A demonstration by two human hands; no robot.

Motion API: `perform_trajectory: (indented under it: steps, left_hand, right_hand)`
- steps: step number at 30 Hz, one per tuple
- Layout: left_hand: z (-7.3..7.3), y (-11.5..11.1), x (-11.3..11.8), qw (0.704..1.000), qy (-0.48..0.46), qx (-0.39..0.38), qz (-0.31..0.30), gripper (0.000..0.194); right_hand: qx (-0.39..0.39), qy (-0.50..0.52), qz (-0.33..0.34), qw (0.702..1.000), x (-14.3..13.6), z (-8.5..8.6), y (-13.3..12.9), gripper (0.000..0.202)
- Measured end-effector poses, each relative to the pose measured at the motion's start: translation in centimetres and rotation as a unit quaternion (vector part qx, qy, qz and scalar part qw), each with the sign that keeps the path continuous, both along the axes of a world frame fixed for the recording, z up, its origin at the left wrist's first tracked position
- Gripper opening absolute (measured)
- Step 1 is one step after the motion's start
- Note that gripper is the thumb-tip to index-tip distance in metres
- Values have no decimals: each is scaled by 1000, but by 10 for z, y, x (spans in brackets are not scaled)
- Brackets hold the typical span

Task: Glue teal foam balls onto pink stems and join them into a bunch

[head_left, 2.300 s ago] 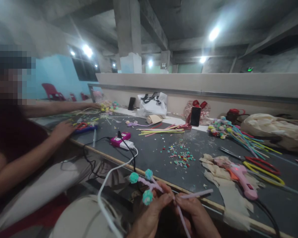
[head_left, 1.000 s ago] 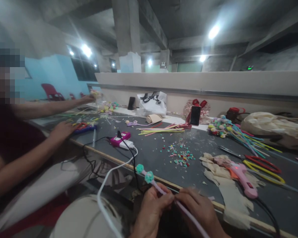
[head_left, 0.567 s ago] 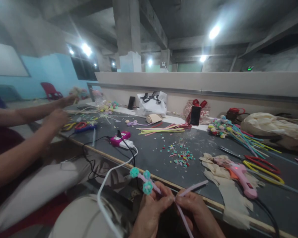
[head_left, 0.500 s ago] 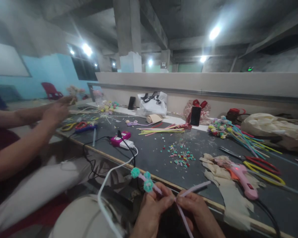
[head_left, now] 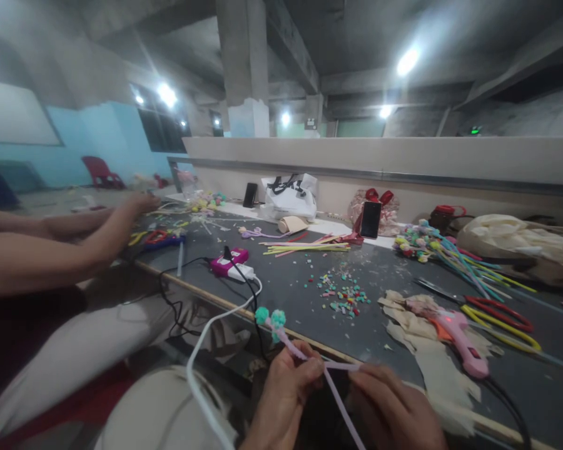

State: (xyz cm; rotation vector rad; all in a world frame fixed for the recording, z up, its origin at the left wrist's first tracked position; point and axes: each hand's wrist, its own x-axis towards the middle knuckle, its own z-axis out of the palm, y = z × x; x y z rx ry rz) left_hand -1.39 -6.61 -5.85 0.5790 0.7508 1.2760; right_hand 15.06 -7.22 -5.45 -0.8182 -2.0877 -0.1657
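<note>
My left hand (head_left: 288, 390) pinches a pale pink fuzzy stem (head_left: 293, 347) at the bottom centre, below the table's front edge. Teal fuzzy balls (head_left: 278, 319) top the stem, up and left of the fingers. From the pinch, one pink strand runs right to my right hand (head_left: 389, 400), whose fingertips are closed on its end. Another pink strand (head_left: 341, 406) hangs down between the hands. The undersides of the fingers are partly hidden.
On the dark table (head_left: 281, 294) lie small coloured pieces (head_left: 344, 294), a pink glue gun (head_left: 464, 344) on cloth, scissors (head_left: 497, 312), stems (head_left: 304, 248) and a power adapter (head_left: 229, 261). A white cable (head_left: 201, 334) hangs at left. Another person's arm (head_left: 75, 250) reaches in.
My right hand has moved right and down, away from my left hand, drawing the strand out between them. The teal balls have turned and risen slightly. The other person's hands moved right.
</note>
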Motion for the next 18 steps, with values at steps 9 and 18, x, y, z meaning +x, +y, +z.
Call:
perform_trajectory:
  steps: [9,18]
  left_hand:
    - [-3,-2,10,999,-43,21,-13,18]
    - [-3,-2,9,999,-28,44,8,20]
  right_hand:
    - [54,-90,45,993,-14,13,10,17]
    - [-323,136,-2,937,-23,3,3,18]
